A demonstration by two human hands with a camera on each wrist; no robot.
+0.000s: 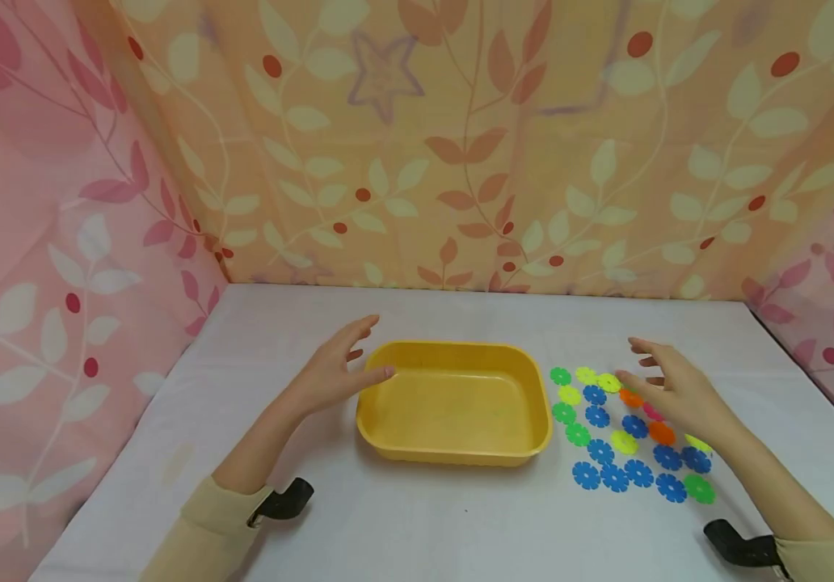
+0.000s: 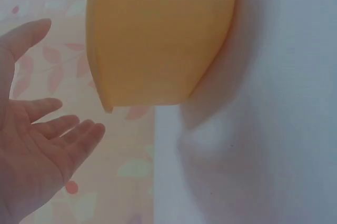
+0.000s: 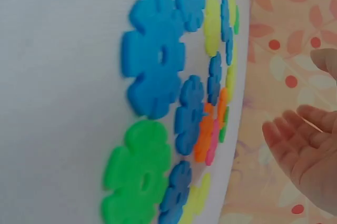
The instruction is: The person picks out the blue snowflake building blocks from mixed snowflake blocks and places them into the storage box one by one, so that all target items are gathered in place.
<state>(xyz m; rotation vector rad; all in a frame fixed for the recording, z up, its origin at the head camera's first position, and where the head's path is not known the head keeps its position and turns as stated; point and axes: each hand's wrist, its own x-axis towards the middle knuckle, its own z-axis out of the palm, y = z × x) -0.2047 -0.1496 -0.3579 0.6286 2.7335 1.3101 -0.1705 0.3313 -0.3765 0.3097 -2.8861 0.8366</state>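
- while the left hand point(image 1: 326, 376) hovers at the left end of the yellow plastic tray point(image 1: 453, 412), its grip is spread, thumb apart from the fingers, holding nothing; the left wrist view shows it clear of the tray's wall.
- the right hand point(image 1: 682, 396) hangs over the back right part of the notched flower-shaped discs point(image 1: 597, 416), its grip spread too and pinching none of them.
- the discs, blue, green, yellow, orange and pink, lie on the white worktop point(image 1: 402, 525) just beside the tray's right end; they are spread mostly in one layer, probably so that single ones can be picked out, though some touch.
- the tray stands mouth up between the hands, likely so that both can get at it.
- edges: the tray's rounded rim is a raised barrier; the leftmost green discs lie close to it, so fingers would have little room there.
- room: wide stretches of worktop lie left of the tray and toward the person; the floral curtain point(image 1: 461, 202) bounds the back edge.
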